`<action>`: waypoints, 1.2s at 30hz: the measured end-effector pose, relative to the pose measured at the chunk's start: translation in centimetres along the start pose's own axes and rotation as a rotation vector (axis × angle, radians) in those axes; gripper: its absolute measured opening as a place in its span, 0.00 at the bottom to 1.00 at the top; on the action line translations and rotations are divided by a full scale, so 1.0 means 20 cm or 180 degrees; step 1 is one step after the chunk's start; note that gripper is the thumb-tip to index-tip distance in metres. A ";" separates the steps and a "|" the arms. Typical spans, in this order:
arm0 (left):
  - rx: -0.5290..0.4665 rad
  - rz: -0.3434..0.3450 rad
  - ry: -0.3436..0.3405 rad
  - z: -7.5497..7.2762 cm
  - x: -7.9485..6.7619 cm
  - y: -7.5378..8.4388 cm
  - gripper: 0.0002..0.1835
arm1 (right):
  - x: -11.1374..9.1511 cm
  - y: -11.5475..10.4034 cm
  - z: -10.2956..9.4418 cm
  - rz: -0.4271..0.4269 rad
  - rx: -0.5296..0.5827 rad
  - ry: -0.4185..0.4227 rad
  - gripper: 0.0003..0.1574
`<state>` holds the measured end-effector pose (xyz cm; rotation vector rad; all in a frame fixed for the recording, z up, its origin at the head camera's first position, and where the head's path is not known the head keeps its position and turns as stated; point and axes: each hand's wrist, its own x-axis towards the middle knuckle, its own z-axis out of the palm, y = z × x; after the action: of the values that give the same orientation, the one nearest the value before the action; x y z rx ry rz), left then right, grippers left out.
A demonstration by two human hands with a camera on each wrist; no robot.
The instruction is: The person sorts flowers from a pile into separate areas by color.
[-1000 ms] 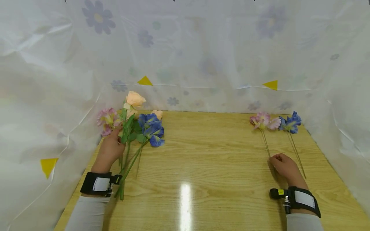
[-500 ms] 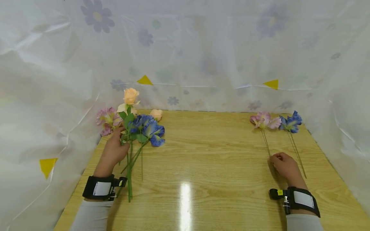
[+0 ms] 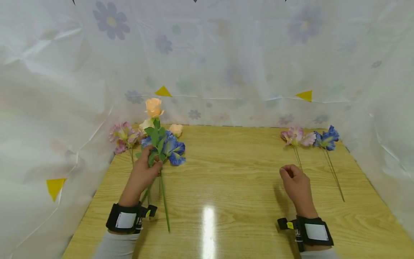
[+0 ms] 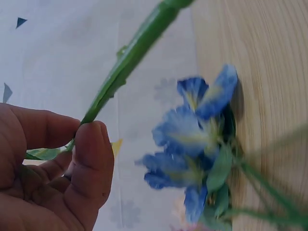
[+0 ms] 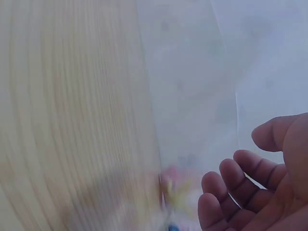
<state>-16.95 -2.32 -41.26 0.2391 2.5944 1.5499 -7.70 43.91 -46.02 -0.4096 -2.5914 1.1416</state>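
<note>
A peach rose (image 3: pixel 153 107) on a long green stem (image 4: pixel 130 62) is pinched between the thumb and fingers of my left hand (image 3: pixel 142 174), its bloom pointing away. Beneath it on the table lie blue flowers (image 3: pixel 175 149), another peach bloom (image 3: pixel 176 130) and pink flowers (image 3: pixel 123 133), partly covered by the hand and leaves. My right hand (image 3: pixel 298 185) hovers over the table with nothing in it; in the right wrist view its fingers (image 5: pixel 233 175) are loosely curled, with the thumb apart. Beyond it lies a pink flower (image 3: pixel 295 136) with thin stems, beside a blue flower (image 3: pixel 326 138).
The wooden table (image 3: pixel 226 169) meets a pale flower-printed plastic sheet (image 3: pixel 233 54) at the back, with more sheeting along both sides. Yellow tape pieces (image 3: pixel 304 95) are stuck on the sheet.
My left hand has moved right, drawing the peach rose away from the other flowers so its stem swings right. My right hand has left the pink flower's stem and moved left.
</note>
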 end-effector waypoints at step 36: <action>-0.1705 0.0318 0.0012 0.63 -0.04 0.33 0.32 | -0.37 -0.60 0.59 -0.0658 0.1096 -0.1341 0.11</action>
<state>-13.40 11.39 -41.46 0.3126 2.0876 2.1983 -6.92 25.59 -45.74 0.1913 -2.6050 1.7022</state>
